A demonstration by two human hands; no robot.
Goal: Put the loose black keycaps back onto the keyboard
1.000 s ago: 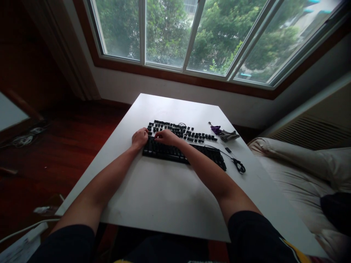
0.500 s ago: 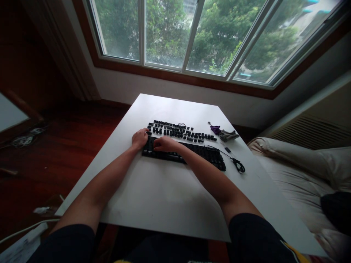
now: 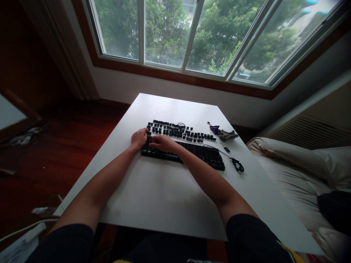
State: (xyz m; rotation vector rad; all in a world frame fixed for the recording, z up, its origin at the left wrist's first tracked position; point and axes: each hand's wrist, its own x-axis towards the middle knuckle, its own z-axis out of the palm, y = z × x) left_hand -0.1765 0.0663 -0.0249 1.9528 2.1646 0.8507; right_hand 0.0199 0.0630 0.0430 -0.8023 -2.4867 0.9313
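A black keyboard [image 3: 197,153] lies across the middle of the white table [image 3: 164,193]. Behind it lie several loose black keycaps [image 3: 178,130] in rows. My left hand [image 3: 139,138] rests at the keyboard's left end with its fingers curled against the edge. My right hand [image 3: 163,143] sits over the keyboard's left part, fingers bent down onto it; what lies under the fingertips is hidden.
A black cable [image 3: 236,163] coils at the keyboard's right end. A purple-and-grey tool [image 3: 223,133] lies at the back right of the table. A bed with pale bedding [image 3: 301,175] stands to the right, a window [image 3: 192,36] ahead, wooden floor [image 3: 55,153] to the left.
My right hand has drawn back from the loose keycaps and down to the left onto the keyboard. My left hand has stayed at the keyboard's left end.
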